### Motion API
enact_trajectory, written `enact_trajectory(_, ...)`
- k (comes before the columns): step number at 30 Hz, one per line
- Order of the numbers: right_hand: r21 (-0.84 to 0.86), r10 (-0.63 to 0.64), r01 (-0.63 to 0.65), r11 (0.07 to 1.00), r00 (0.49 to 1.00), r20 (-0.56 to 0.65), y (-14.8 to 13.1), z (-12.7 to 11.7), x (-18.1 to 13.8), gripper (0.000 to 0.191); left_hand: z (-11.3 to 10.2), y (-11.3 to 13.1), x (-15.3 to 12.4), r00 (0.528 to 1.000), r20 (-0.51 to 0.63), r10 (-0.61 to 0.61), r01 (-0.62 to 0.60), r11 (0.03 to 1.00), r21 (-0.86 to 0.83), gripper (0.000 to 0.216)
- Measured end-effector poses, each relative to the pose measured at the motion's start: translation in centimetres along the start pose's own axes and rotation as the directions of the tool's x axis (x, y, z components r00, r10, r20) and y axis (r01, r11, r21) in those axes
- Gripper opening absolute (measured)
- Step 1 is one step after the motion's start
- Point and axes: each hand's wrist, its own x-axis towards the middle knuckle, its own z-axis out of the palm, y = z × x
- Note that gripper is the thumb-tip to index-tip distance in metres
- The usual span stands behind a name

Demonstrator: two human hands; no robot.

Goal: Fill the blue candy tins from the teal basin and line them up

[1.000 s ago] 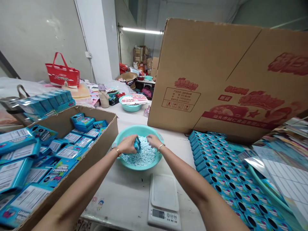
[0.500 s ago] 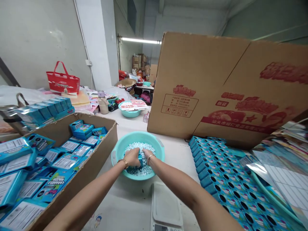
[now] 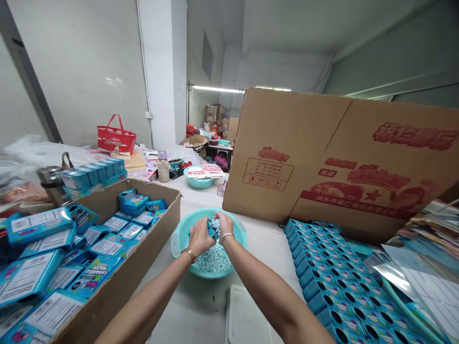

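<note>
Centrally, a turquoise plastic basin (image 3: 182, 228) sits on a white table, part-filled with pale blue pellets (image 3: 214, 260). Above its middle, the left hand (image 3: 201, 237) is clamped around a small blue carton (image 3: 211, 229), fingers wrapped over its side. The right hand (image 3: 225, 226) curls against the carton's pellet-filled end; whether its fingers close on pellets or merely cup them, one cannot tell. The carton is probably held over the basin so that stray pellets drop back in.

Left of the basin, an open cardboard box (image 3: 158, 240) holds loose blue cartons (image 3: 107, 243), close enough, it seems, for the left hand to reach. Right of the basin, matching cartons (image 3: 333, 272) stand in tight rows, likely packed together to stay upright. Behind and right of the basin stands a large printed shipping carton (image 3: 304, 148). Nearer the wearer than the basin, partly under the right forearm, lies a pale flat-topped device (image 3: 245, 313).

Counted: two hands, one bracelet on each wrist, one carton in hand, one open box, one shipping carton, one red tote bag (image 3: 116, 139) beyond the basin to its left. The loose and lined-up cartons overlap too much to count exactly.
</note>
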Motion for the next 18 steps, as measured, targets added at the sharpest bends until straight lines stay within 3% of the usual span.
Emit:
enact_trajectory(9,-0.042,-0.041,0.043,0.998,0.997,0.061,-2.6,0.0,-1.0,0.021,0.5,0.6,0.1,0.999,-0.016,-0.048,0.046,0.994,-0.098,0.065)
enact_trajectory(18,-0.087,0.012,-0.009,0.996,0.999,0.036,-2.9,0.0,-0.9,0.018,0.4,0.3,-0.3,0.999,0.013,-0.044,0.046,0.979,-0.199,0.067)
